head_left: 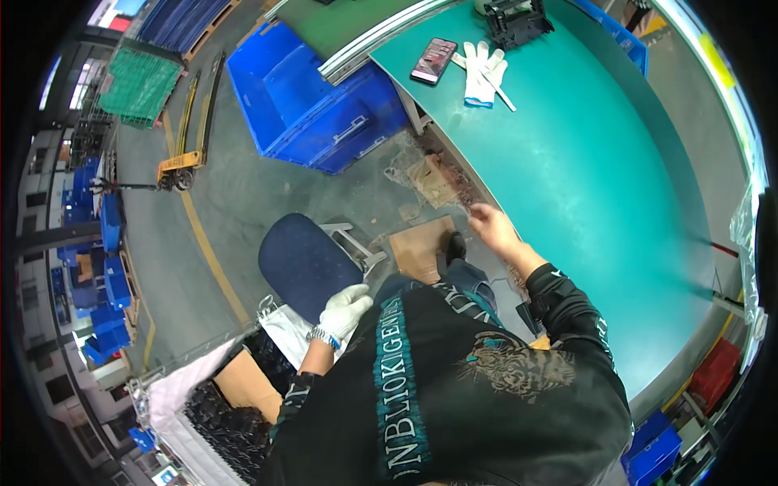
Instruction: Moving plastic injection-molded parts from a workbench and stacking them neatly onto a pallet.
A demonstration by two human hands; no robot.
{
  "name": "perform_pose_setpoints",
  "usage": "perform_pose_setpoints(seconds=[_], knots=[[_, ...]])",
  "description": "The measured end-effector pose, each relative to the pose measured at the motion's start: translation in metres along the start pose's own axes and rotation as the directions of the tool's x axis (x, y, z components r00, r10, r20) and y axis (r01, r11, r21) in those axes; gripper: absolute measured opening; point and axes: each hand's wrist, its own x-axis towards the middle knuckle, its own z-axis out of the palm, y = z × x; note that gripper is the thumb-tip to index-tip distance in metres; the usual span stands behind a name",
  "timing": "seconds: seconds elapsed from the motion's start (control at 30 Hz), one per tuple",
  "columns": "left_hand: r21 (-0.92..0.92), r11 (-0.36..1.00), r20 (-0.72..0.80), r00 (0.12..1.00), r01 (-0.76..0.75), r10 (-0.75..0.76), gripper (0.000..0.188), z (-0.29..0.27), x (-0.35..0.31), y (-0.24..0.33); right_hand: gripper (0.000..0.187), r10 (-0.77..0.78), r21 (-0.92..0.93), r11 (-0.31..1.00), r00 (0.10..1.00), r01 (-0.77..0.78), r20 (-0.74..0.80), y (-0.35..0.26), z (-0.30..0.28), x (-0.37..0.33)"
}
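Note:
My left hand [345,311], in a white work glove with a metal watch at the wrist, is at the near right edge of a stool with a dark blue seat [301,263]. Its fingers lie close together; whether they grip the seat's edge or only hang in front of it cannot be made out. Bare and slightly blurred, my right hand [496,231] hovers by the left edge of the green-topped table [567,194], fingers loosely bent and apart, nothing visible in them. Farther up that table lie a white glove [481,77], a phone [433,61] and a thin white stick [500,93].
A black plastic part [516,24] stands at the table's far end. Beyond the stool is a big blue bin [324,121]. Flattened cardboard [421,247] lies by my feet. A lined crate with black parts [223,425] is at lower left; a yellow pallet jack [182,166] stands farther off.

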Motion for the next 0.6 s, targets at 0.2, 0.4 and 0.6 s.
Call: perform_pose_setpoints(seconds=[0.2,0.4,0.6], knots=[[0.219,0.969,0.121,0.988,-0.117,0.092,0.052,-0.035,0.045,0.083,0.041,0.108,0.307,0.950,0.981,-0.055,-0.160,-0.009,0.008,0.006],[0.243,0.950,0.248,0.959,-0.198,0.136,0.052,-0.053,0.107,0.131,0.037,0.198,0.283,0.949,0.962,-0.141,-0.188,-0.048,0.001,0.015],[0.226,0.941,0.448,0.884,-0.253,0.130,0.052,-0.074,0.179,0.165,0.033,0.296,0.390,0.911,0.870,-0.133,-0.394,-0.085,-0.011,0.094]])
